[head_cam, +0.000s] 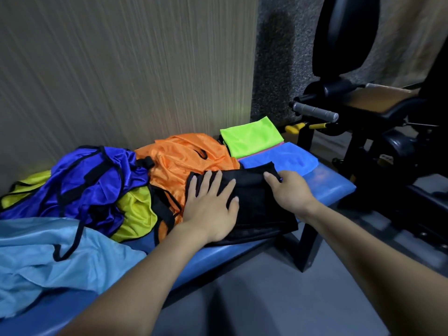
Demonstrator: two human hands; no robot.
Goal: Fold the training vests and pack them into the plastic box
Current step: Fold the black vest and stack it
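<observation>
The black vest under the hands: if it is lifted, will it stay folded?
Probably not. The black vest looks thin and limp, so it would likely droop and unfold. The left hand presses it flat; released, its layers may slide.

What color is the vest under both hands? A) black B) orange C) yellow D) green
A: the left hand presses flat on the black vest while the right hand grips its far edge; the orange vest lies beside it, untouched.
</observation>
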